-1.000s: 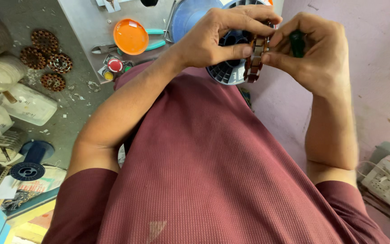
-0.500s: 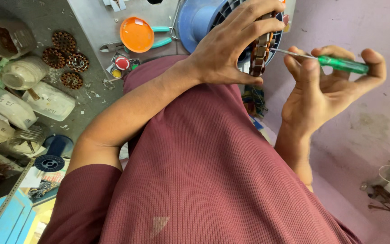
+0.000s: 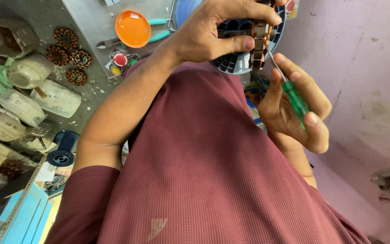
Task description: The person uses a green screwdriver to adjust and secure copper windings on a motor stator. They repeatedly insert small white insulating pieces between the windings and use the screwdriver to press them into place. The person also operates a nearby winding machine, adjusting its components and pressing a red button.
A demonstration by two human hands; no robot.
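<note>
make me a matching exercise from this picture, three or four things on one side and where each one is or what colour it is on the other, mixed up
Things
1. screwdriver
2. round lid
3. motor core
4. wire spool

Descriptions
A. orange, lying on the grey bench
B. pinched in the left hand
C. green handle, gripped in the right hand
D. dark, low at the left near the blue shelf

Pairs: 1-C, 2-A, 3-B, 4-D

Bench: grey, littered.
On it: orange lid, pliers, copper coils, pale bags.
</note>
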